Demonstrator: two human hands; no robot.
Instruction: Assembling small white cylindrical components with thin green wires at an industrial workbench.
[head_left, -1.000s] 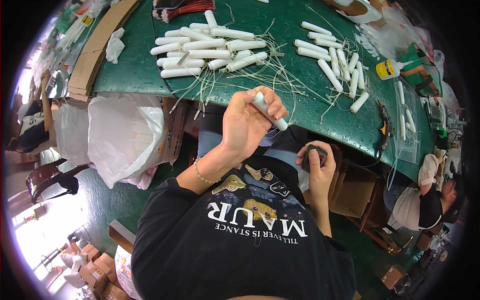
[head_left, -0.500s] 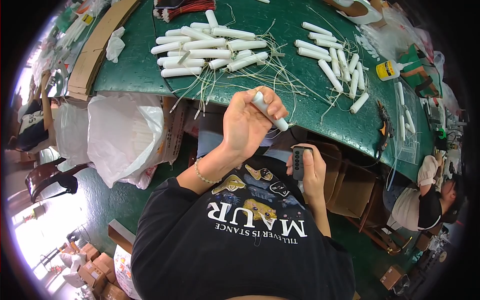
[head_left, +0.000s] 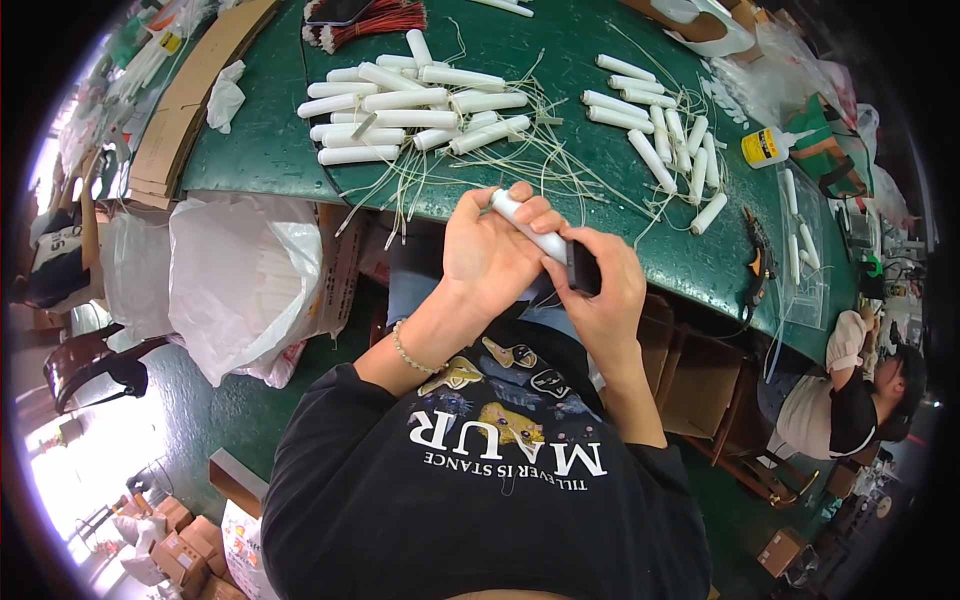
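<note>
My left hand (head_left: 487, 255) is closed around a white tube (head_left: 532, 226), held slanting in front of my chest at the table's near edge. My right hand (head_left: 615, 290) grips a small black remote control (head_left: 582, 272), its fingers pinched round the sides. The remote is up against the lower right end of the tube; whether they touch is hard to see. Its buttons are turned out of sight. On the green table (head_left: 560, 60) beyond lies a heap of white tubes with thin wires (head_left: 405, 100), with a smaller group of white tubes (head_left: 650, 160) to its right.
A glue bottle (head_left: 765, 147), a glue gun (head_left: 757, 265) and a clear bag of tubes (head_left: 812, 290) lie at the right. Red wires (head_left: 380, 25) are at the back. A large plastic bag (head_left: 245, 280) stands left. A co-worker (head_left: 850, 405) sits at the right.
My right hand has lifted the remote up and left to the tube's lower end, turning its button face away. My left hand still holds the tube, shifted slightly left.
</note>
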